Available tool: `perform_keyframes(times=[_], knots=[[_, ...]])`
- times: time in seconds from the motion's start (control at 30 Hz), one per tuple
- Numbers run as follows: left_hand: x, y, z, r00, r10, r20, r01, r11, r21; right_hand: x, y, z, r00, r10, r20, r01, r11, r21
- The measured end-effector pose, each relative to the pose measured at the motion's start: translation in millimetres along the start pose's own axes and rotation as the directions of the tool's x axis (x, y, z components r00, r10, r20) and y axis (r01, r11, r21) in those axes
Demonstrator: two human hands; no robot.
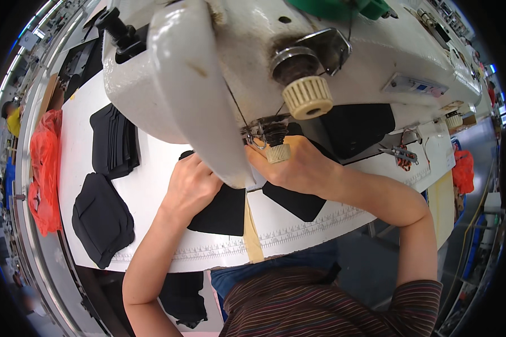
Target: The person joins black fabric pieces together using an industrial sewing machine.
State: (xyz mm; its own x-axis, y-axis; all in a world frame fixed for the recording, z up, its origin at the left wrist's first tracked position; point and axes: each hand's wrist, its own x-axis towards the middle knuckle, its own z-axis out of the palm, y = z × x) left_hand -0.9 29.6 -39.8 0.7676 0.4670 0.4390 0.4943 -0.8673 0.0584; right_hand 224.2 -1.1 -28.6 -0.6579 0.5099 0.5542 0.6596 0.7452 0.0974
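A white sewing machine fills the upper middle, its needle area partly hidden by its head and my fingers. My left hand is curled on a black fabric piece left of the needle, fingertips partly hidden. My right hand has its bent fingers at the presser foot, pressed on another black fabric piece; the fingertips are tucked under the machine head. Both pieces lie on the white tabletop with a printed ruler. A strip of cream tape runs between them to the front edge.
Stacked black pieces and a second black pile lie at the left. A dark piece is behind my right hand, with thread snips beside it. Red plastic bags hang beyond the left edge. A person in yellow is at far left.
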Motion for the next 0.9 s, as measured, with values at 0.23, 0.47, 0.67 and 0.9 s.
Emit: perform_keyframes(times=[0.23,0.47,0.67,0.9], knots=[[9.7,-0.4,-5.1,0.999,0.038,-0.026,-0.038,0.999,0.008,2.2,1.9,3.8,1.000,0.015,0.008,-0.016,0.999,0.045],[8.2,-2.2,-4.1,0.997,0.042,-0.061,-0.038,0.997,0.066,4.2,0.0,8.6,0.999,0.022,-0.034,-0.019,0.997,0.080],[11.1,3.6,-7.1,0.995,0.027,-0.097,-0.027,1.000,0.004,1.0,-1.1,2.1,0.999,0.034,0.023,-0.036,0.997,0.071],[8.0,-2.5,-7.9,0.996,-0.080,-0.049,0.073,0.989,-0.126,-1.9,12.6,-11.1,0.989,-0.021,0.147,0.009,0.997,0.081]])
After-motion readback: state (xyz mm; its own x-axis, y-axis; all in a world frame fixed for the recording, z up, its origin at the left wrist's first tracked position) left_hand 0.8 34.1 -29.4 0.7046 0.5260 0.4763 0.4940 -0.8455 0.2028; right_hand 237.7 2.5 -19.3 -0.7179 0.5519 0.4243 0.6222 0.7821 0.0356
